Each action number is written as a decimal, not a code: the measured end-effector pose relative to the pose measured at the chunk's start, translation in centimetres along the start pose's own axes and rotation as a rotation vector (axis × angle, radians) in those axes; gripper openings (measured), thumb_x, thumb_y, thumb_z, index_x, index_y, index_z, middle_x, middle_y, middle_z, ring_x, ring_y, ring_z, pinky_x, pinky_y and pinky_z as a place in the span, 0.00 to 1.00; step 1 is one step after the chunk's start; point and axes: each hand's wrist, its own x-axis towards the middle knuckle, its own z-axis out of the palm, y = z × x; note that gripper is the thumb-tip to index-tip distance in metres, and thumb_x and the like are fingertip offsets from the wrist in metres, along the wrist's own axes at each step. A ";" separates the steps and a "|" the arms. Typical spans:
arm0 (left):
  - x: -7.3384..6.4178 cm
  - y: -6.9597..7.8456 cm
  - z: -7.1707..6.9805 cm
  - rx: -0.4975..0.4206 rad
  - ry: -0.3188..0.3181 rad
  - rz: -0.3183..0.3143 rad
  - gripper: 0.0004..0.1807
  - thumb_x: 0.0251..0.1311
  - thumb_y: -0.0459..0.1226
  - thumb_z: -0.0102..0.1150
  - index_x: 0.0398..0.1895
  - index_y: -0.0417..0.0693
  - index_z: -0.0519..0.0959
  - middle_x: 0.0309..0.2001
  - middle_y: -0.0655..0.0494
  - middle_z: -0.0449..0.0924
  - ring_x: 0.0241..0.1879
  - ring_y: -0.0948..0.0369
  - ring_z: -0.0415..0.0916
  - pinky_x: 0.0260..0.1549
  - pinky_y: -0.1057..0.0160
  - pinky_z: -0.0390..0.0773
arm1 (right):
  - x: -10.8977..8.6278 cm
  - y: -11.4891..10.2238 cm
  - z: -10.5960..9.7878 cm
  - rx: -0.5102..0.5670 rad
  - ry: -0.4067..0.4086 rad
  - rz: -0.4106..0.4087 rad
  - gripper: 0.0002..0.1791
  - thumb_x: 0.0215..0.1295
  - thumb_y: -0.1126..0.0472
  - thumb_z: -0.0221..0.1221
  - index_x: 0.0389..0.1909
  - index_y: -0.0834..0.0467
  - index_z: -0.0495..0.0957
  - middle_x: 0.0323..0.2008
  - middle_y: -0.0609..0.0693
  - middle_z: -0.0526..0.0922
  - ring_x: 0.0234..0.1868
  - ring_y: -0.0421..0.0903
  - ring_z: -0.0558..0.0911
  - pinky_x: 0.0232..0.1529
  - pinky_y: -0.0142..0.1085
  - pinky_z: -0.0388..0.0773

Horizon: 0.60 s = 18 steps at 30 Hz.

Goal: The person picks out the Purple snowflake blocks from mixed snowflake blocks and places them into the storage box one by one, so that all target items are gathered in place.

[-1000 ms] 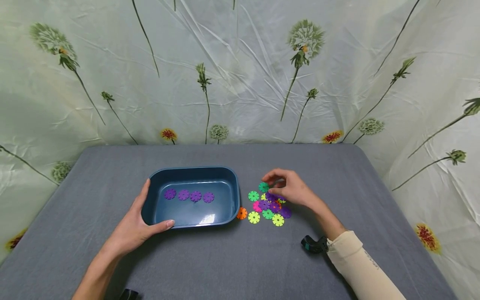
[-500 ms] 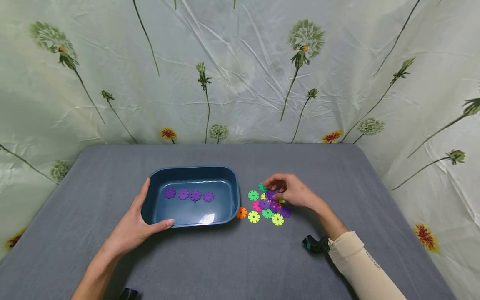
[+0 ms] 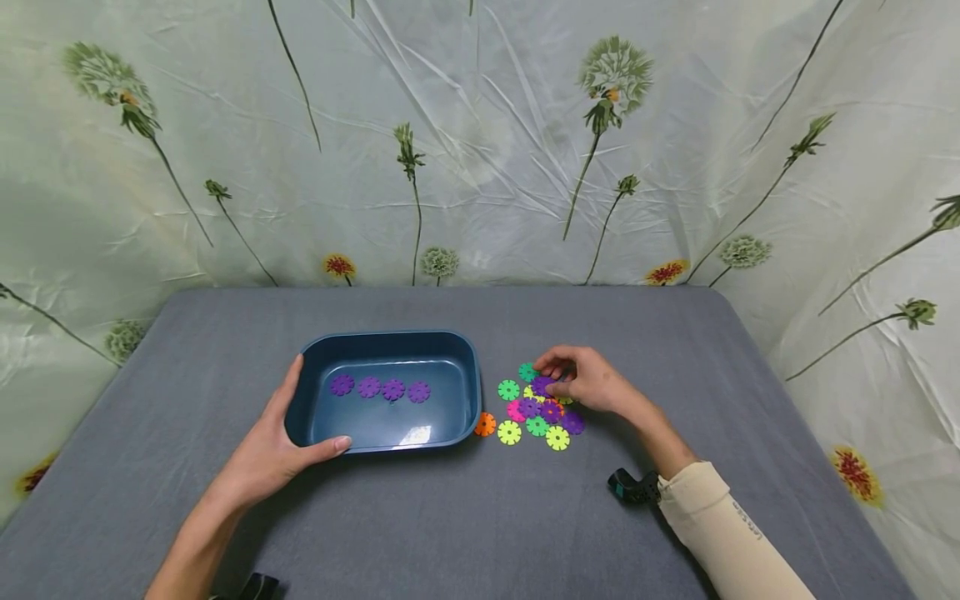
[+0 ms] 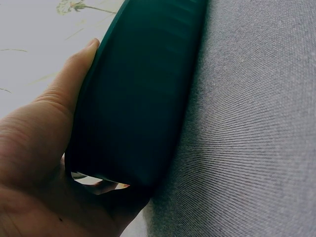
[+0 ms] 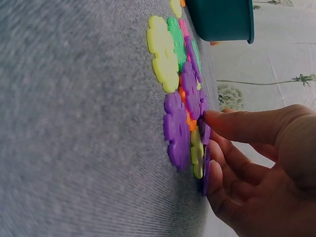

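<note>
My left hand (image 3: 266,450) grips the left end of a dark blue plastic tray (image 3: 442,437), its thumb over the near rim. In the left wrist view the tray's outer wall (image 4: 133,98) lies against that hand. Inside, several purple notched plastic discs (image 3: 393,389) lie in a row. To the tray's right, my right hand (image 3: 588,382) is at a pile of discs, its thumb and fingers on a purple disc (image 3: 542,386) at the top. The right wrist view shows the thumb touching a purple disc (image 5: 205,129); the fingers partly hide others.
Around the pile lie green (image 3: 508,390), yellow (image 3: 557,438), pink (image 3: 515,411) and purple discs (image 3: 573,422). An orange disc (image 3: 486,424) sits right beside the tray. Grey cloth (image 3: 450,533) covers the table, and a flowered curtain (image 3: 480,167) hangs behind it.
My right hand has shifted slightly right, from the green disc at the pile's far edge to the purple disc. The left hand and the tray stay where they were.
</note>
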 end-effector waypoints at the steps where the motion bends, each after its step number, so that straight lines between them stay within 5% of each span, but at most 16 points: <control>1: 0.0 0.0 0.0 -0.001 0.000 0.002 0.74 0.54 0.52 0.78 0.83 0.73 0.23 0.86 0.39 0.27 0.81 0.27 0.36 0.65 0.17 0.49 | 0.0 0.0 0.0 0.000 0.001 0.000 0.16 0.61 0.74 0.68 0.50 0.66 0.84 0.42 0.59 0.86 0.42 0.46 0.81 0.43 0.33 0.79; 18: 0.0 0.0 -0.1 0.021 0.003 0.015 0.74 0.54 0.54 0.78 0.83 0.73 0.23 0.86 0.38 0.29 0.81 0.27 0.37 0.65 0.17 0.51 | 0.1 -0.6 -0.2 -0.007 -0.013 -0.001 0.11 0.61 0.73 0.69 0.45 0.66 0.84 0.34 0.55 0.83 0.35 0.42 0.78 0.36 0.30 0.77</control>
